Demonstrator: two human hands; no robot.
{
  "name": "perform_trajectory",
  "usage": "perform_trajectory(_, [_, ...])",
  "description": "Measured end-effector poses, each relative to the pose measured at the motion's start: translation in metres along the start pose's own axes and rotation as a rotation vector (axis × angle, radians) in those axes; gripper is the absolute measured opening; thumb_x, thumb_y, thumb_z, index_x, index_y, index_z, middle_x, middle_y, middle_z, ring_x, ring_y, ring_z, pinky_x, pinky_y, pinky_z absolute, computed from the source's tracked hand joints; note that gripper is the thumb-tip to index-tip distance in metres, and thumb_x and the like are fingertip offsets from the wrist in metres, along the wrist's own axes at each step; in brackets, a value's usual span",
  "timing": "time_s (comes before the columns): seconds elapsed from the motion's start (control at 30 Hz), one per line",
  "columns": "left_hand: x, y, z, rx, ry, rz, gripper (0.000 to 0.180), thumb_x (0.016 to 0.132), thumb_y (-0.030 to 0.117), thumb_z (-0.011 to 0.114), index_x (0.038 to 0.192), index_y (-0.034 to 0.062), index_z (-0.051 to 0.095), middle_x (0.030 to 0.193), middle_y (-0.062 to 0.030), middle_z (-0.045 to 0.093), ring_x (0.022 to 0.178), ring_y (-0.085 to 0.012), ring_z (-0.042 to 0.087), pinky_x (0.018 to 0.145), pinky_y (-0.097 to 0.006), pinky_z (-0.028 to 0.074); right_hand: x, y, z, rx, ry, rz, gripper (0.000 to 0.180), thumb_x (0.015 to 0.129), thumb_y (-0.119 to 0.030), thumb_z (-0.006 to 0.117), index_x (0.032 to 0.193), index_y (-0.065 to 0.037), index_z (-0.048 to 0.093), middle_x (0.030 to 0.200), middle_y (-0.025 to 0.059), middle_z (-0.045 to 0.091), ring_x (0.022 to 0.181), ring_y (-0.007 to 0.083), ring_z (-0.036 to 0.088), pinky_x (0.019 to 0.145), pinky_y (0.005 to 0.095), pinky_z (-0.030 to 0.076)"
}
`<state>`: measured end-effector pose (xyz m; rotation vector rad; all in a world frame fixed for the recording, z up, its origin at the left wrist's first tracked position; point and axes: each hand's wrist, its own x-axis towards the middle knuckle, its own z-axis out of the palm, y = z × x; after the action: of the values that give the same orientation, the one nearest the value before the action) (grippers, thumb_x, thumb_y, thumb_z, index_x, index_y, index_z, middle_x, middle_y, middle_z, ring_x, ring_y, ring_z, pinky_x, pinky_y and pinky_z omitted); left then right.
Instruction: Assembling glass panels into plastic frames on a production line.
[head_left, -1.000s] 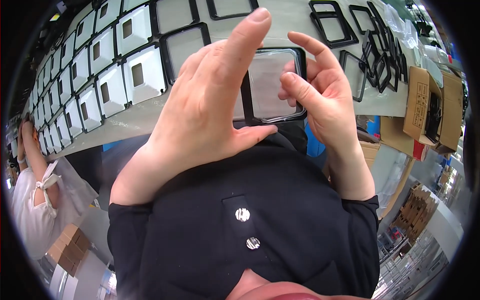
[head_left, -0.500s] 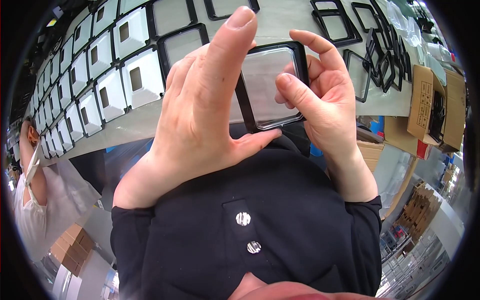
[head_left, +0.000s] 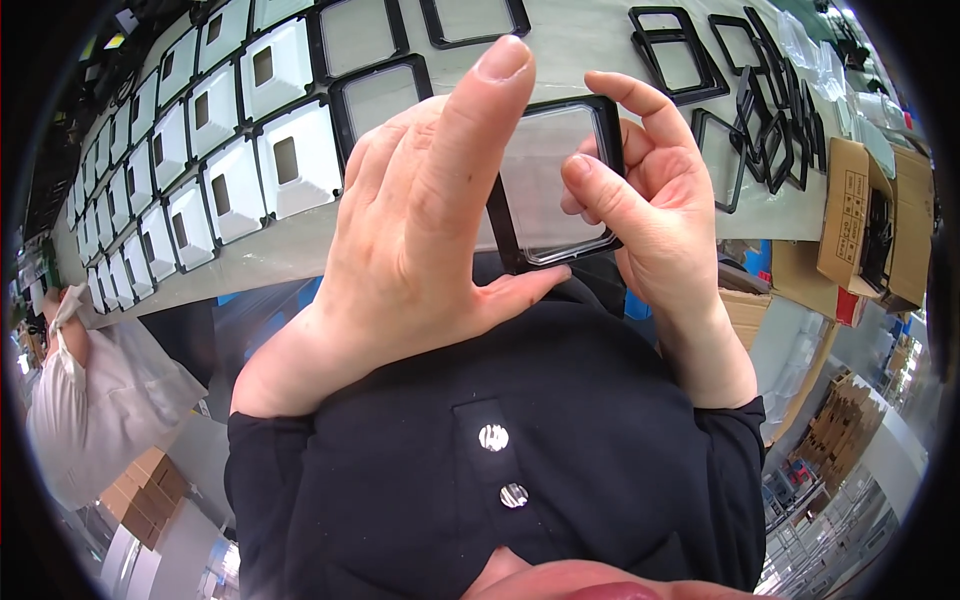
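Note:
In front of my chest I hold up a black rectangular frame with a clear panel [head_left: 543, 200]. My left hand [head_left: 395, 235] supports its left side, with the thumb along the bottom edge and one finger stretched upward. That hand hides the frame's upper left part. At the right edge my right hand [head_left: 665, 210] grips the frame, its thumb bent over the panel and one finger raised above the corner. Some of its fingertips show below the thumb, by the panel.
White housings with black rims [head_left: 300, 160] stand in rows on the left of the table [head_left: 290, 265]. Black frames [head_left: 675, 60] lie beyond and to the right, near an open cardboard box [head_left: 845, 210]. A person's white sleeve [head_left: 75, 370] shows at far left.
The view has shifted slightly, so the table and hands sit a little lower and further right. Both hands keep their hold on the frame. The other person's arm at far left has moved.

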<state>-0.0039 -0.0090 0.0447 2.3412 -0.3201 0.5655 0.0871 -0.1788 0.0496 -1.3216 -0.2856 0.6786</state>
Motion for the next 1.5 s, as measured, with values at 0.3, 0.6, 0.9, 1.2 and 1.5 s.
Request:
perform_trajectory(0.3, [-0.001, -0.006, 0.008, 0.014, 0.028, 0.014, 0.131, 0.05, 0.012, 0.094, 0.151, 0.0, 0.011, 0.146, -0.0178, 0.034, 0.117, -0.0307, 0.056, 0.096, -0.043, 0.049, 0.008, 0.005, -0.006, 0.0, -0.041, -0.01, 0.056, 0.085, -0.001, 0.07, 0.133, 0.0, 0.041, 0.087, 0.0037, 0.062, 0.076, 0.0079, 0.062, 0.069, 0.0205, 0.05])
perform_trajectory(0.6, [0.001, -0.021, 0.029, 0.233, -0.037, -0.171, 0.115, 0.058, 0.031, 0.089, 0.151, 0.0092, 0.025, 0.12, -0.0055, 0.065, 0.122, -0.0265, 0.047, 0.105, -0.04, 0.034, -0.009, 0.017, -0.03, -1.489, -0.147, -0.618, 0.056, 0.087, -0.042, 0.062, 0.134, -0.011, 0.056, 0.14, 0.0039, 0.052, 0.129, 0.0288, 0.044, 0.105, 0.0415, 0.03])
perform_trajectory(0.9, [-0.002, -0.017, 0.028, 0.403, -0.176, -0.109, 0.058, 0.071, 0.038, 0.078, 0.119, 0.0084, 0.064, 0.14, -0.0073, 0.05, 0.128, -0.0271, 0.04, 0.102, -0.041, 0.031, -0.011, 0.034, -0.026, -1.762, -0.127, -0.611, 0.058, 0.091, -0.049, 0.052, 0.135, -0.011, 0.056, 0.143, 0.0034, 0.051, 0.137, 0.0263, 0.038, 0.111, 0.0497, 0.017])
perform_trajectory(1.2, [0.02, -0.019, 0.016, 0.621, -0.187, -0.077, 0.051, 0.074, 0.033, 0.074, 0.117, 0.0057, 0.064, 0.151, -0.014, 0.035, 0.137, -0.0301, 0.031, 0.107, -0.044, 0.027, 0.019, 0.008, -0.034, -1.485, -0.037, -0.736, 0.047, 0.092, -0.038, 0.058, 0.126, -0.006, 0.06, 0.133, 0.0103, 0.058, 0.132, 0.0344, 0.044, 0.108, 0.0479, 0.03])
perform_trajectory(1.5, [0.058, -0.01, 0.015, 0.568, -0.222, -0.017, 0.058, 0.08, 0.035, 0.072, 0.127, 0.0038, 0.056, 0.142, -0.0202, 0.044, 0.134, -0.0334, 0.037, 0.108, -0.046, 0.03, 0.109, -0.107, -0.25, -1.522, 0.727, -0.362, 0.041, 0.087, -0.038, 0.059, 0.112, -0.008, 0.069, 0.113, 0.0175, 0.068, 0.105, 0.0326, 0.064, 0.09, 0.042, 0.05])
